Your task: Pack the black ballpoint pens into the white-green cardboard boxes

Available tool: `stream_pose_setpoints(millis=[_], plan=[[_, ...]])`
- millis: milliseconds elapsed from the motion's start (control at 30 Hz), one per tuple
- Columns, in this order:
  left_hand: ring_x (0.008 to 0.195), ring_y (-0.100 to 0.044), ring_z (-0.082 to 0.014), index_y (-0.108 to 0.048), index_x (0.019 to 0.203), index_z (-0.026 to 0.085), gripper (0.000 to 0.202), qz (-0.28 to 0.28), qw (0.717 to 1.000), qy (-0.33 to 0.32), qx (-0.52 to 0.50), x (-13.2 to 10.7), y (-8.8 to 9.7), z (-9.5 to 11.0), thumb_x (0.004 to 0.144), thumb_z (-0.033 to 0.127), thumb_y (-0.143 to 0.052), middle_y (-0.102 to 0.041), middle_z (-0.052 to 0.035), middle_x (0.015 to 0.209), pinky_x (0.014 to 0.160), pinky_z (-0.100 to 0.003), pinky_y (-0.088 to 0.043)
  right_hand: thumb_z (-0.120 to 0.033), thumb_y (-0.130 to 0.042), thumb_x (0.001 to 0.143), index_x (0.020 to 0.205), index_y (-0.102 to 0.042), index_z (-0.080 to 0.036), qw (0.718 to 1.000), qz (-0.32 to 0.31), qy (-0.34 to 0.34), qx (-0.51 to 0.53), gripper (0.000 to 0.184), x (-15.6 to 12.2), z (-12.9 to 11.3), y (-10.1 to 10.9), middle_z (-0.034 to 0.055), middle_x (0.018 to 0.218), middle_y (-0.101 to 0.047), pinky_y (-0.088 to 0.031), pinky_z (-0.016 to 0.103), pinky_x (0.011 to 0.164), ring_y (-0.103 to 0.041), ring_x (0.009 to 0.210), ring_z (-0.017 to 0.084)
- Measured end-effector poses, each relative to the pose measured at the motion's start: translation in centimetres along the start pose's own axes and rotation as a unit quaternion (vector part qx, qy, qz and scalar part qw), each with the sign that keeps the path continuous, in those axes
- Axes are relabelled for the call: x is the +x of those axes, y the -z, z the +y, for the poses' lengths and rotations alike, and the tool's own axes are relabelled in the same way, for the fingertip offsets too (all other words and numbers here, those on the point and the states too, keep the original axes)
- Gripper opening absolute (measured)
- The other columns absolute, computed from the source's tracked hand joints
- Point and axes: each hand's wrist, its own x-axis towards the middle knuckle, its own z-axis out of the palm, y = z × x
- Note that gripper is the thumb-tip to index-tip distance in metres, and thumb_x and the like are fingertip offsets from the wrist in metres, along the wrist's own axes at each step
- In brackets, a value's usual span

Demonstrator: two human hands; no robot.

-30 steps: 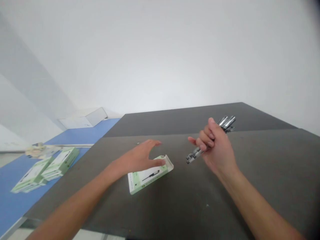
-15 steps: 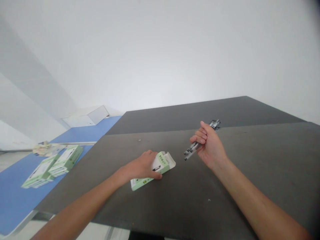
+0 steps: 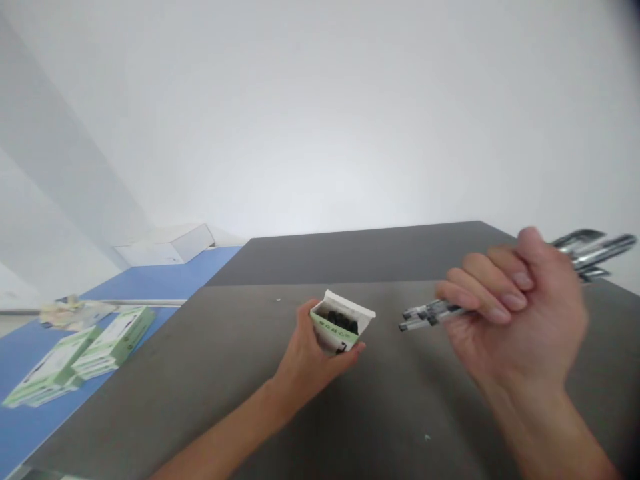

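Observation:
My left hand (image 3: 310,357) is closed around a small green and white pen box (image 3: 336,337), tilted with its open end towards me. Its white flap is folded back, and dark pen ends show inside. On the right, my right hand (image 3: 520,313) is wrapped round a bundle of several clear and black pens (image 3: 433,313), raised close to the camera. The pens stick out on both sides of the fist. A gap separates their left ends from the box.
The dark grey table (image 3: 225,347) spans the middle, against a white wall. To the left, a blue surface (image 3: 165,283) carries stacked green and white boxes (image 3: 117,340), a crumpled plastic bag (image 3: 75,313) and a white carton (image 3: 165,247).
My left hand has lifted and tipped the box so its opening faces me. My right hand has come nearer the camera and moved right, still gripping the pens.

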Motion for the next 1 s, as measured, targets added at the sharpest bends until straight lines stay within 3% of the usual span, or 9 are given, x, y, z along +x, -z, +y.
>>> stream_pose_setpoints(millis=[67, 167, 267, 467, 700, 867, 1000], plan=[[0.101, -0.072, -0.0261, -0.039, 0.133, 0.022, 0.081, 0.021, 1.0, 0.006, -0.019, -0.4, -1.2, -0.2, 0.072, 0.04, -0.089, -0.068, -0.0085, 0.115, 0.085, -0.04, -0.06, -0.04, -0.077, 0.093, 0.055, -0.035, -0.022, 0.997, -0.048, 0.011, -0.066, 0.06, -1.3, 0.8, -2.2, -0.0112, 0.043, -0.026, -0.043, 0.019, 0.041, -0.023, 0.034, 0.005], [0.108, -0.072, -0.0292, -0.04, 0.132, 0.022, 0.08, 0.031, 0.999, 0.015, -0.037, -1.0, -2.1, 0.0, 0.072, 0.038, -0.09, -0.069, -0.0112, 0.12, 0.091, -0.045, -0.06, -0.054, -0.07, 0.098, 0.054, -0.04, -0.023, 0.981, -0.095, 0.04, -0.167, 0.061, -2.3, 3.5, -4.3, -0.0098, 0.044, -0.032, -0.053, 0.027, 0.052, -0.036, 0.034, 0.007], [0.112, -0.072, -0.031, -0.04, 0.134, 0.022, 0.081, 0.021, 0.998, 0.028, -0.049, -1.5, -2.2, 0.2, 0.072, 0.037, -0.09, -0.069, -0.0128, 0.124, 0.094, -0.047, -0.06, -0.062, -0.063, 0.1, 0.056, -0.041, -0.025, 0.965, -0.089, 0.074, -0.234, 0.062, -2.2, 5.9, -4.6, -0.0101, 0.044, -0.034, -0.06, 0.034, 0.068, -0.046, 0.036, 0.01], [0.122, -0.068, -0.0345, -0.044, 0.136, 0.023, 0.075, -0.014, 0.995, 0.038, -0.086, -2.1, -2.6, -0.5, 0.077, 0.038, -0.087, -0.066, -0.016, 0.133, 0.101, -0.051, -0.058, -0.06, -0.061, 0.101, 0.053, -0.045, -0.026, 0.934, -0.057, 0.095, -0.341, 0.061, -1.8, 8.1, -3.8, -0.0083, 0.043, -0.04, -0.06, 0.035, 0.086, -0.063, 0.044, 0.015], [0.128, -0.066, -0.0325, -0.039, 0.141, 0.024, 0.073, -0.025, 0.993, 0.061, -0.102, -2.4, -2.6, -0.3, 0.083, 0.036, -0.083, -0.061, -0.0151, 0.139, 0.105, -0.05, -0.056, -0.056, -0.062, 0.101, 0.052, -0.048, -0.026, 0.94, -0.015, 0.077, -0.332, 0.059, -0.9, 8.7, -3.8, -0.0058, 0.042, -0.045, -0.06, 0.032, 0.072, -0.071, 0.053, 0.019], [0.128, -0.065, -0.0314, -0.039, 0.142, 0.025, 0.072, -0.026, 0.993, 0.054, -0.103, -2.8, -2.6, -0.4, 0.086, 0.035, -0.082, -0.061, -0.0138, 0.139, 0.105, -0.047, -0.056, -0.054, -0.061, 0.102, 0.051, -0.048, -0.026, 0.935, -0.003, 0.084, -0.344, 0.059, -0.2, 8.8, -4.0, -0.0076, 0.041, -0.043, -0.061, 0.033, 0.082, -0.066, 0.047, 0.015], [0.128, -0.065, -0.03, -0.036, 0.146, 0.027, 0.067, -0.024, 0.995, 0.022, -0.091, -3.2, -2.8, -0.8, 0.094, 0.039, -0.076, -0.059, -0.0135, 0.142, 0.104, -0.044, -0.057, -0.052, -0.065, 0.1, 0.054, -0.049, -0.026, 0.939, -0.016, 0.06, -0.338, 0.055, -0.1, 8.9, -4.0, -0.0075, 0.042, -0.044, -0.059, 0.029, 0.064, -0.061, 0.044, 0.014]])
